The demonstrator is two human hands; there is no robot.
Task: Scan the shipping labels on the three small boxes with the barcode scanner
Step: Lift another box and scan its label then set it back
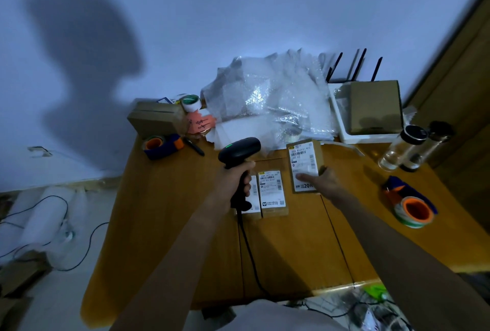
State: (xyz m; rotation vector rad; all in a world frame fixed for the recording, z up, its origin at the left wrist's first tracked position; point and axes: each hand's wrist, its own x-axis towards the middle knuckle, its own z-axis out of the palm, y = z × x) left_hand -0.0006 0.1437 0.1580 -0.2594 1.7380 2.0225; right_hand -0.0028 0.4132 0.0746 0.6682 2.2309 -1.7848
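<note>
While my right hand clamps the near end of the labelled box, its long axis runs away from me, label up. My left hand grips the scanner, just left of that box, nose pointing right. Two more boxes lie flat between my hands.
</note>
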